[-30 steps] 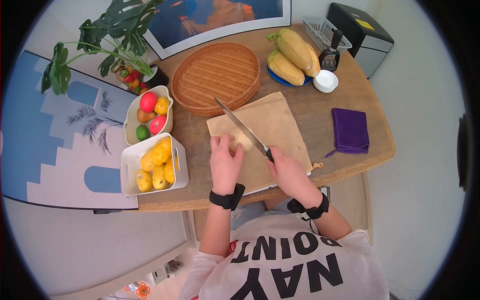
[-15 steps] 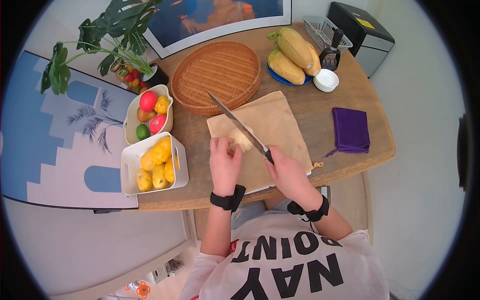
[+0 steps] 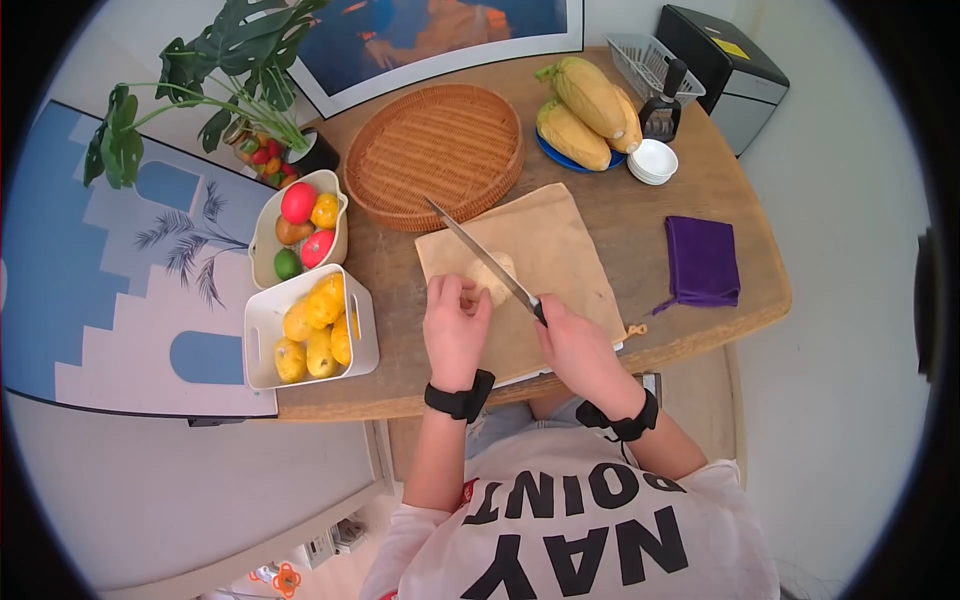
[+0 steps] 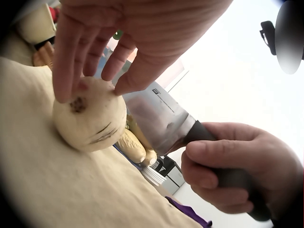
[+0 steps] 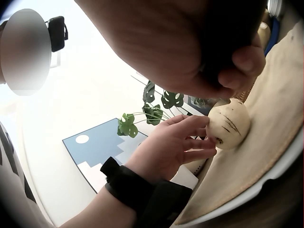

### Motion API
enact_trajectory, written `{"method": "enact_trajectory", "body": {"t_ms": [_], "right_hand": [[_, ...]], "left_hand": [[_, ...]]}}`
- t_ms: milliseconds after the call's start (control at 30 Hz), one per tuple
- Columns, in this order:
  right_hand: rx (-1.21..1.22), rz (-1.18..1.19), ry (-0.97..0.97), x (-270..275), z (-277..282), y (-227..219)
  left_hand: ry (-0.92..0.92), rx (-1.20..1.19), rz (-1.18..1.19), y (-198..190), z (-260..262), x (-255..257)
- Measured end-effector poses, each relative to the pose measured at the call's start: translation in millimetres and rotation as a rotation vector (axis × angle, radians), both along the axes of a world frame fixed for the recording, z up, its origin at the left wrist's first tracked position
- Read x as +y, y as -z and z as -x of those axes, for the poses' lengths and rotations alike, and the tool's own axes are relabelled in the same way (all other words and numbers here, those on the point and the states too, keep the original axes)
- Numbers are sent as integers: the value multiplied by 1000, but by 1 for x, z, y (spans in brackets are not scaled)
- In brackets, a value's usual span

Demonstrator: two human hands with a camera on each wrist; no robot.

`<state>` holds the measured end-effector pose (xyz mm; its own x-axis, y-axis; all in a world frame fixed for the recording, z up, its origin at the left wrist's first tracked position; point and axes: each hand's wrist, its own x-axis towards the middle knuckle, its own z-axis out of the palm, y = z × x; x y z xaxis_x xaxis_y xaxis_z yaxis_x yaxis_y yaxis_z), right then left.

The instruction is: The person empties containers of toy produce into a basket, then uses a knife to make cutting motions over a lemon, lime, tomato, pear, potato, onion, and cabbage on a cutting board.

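A pale round vegetable (image 4: 90, 118) with dark scratches rests on the tan cloth (image 3: 560, 240). The fingertips of my left hand (image 3: 456, 335) grip its near side, thumb and fingers bent over it, as the right wrist view also shows. My right hand (image 3: 582, 360) holds the black handle of a broad knife (image 4: 159, 114). In the head view the blade slants up and to the left, over or against the vegetable; whether it has entered the flesh I cannot tell.
A wicker tray (image 3: 432, 155) lies behind the cloth. At left stand a white bin (image 3: 362, 350) of yellow produce and a cream basket (image 3: 262, 245) of fruit. Back right are corn-like produce (image 3: 585, 95), white bowls (image 3: 652, 162) and a bottle (image 3: 660, 118); a purple cloth (image 3: 702, 262) lies right.
The knife blade has shifted slightly back and forth over the vegetable. Both hands keep their hold, with the left hand nearly in the same place.
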<state>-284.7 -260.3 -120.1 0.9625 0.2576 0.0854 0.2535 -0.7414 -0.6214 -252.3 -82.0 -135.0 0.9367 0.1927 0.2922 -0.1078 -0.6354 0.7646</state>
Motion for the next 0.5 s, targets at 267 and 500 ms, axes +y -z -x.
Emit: {"method": "enact_trajectory", "body": {"t_ms": [267,500], "right_hand": [[-30,-20,28,-1,2,-23],[9,-10,16,-1,0,-21]], "left_hand": [[1,-11,-17,2,0,-3],[0,-39,-24,2,-1,-2]]}}
